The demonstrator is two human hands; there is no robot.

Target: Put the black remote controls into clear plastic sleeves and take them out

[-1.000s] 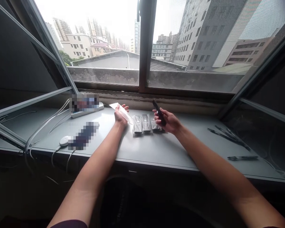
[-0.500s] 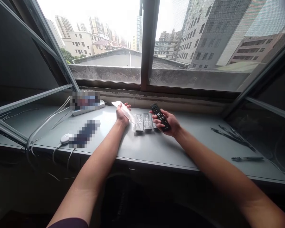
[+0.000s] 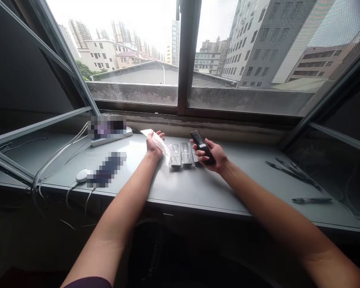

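Observation:
My right hand (image 3: 213, 155) is closed around a black remote control (image 3: 203, 147), whose plain back with a small pale label faces me. On the left, my left hand (image 3: 155, 145) grips a thin white sheet or sleeve (image 3: 161, 145), perhaps paper or plastic; I cannot tell which. Between the hands, several remotes in clear plastic wrap lie side by side on the grey desk, among them a left wrapped remote (image 3: 175, 156) and a middle wrapped remote (image 3: 186, 155). Another is partly hidden behind my right fingers.
On the grey desk (image 3: 180, 192), a blurred-out dark object (image 3: 106, 170) lies by a white round charger (image 3: 82, 175). A white stand or power strip (image 3: 112, 138) and cables sit at back left. Several pens (image 3: 312, 201) lie at right. Metal frames slant up both sides before the window.
The remote in my right hand has turned over, from its button side to its back. My left hand and the wrapped remotes stay nearly where they were.

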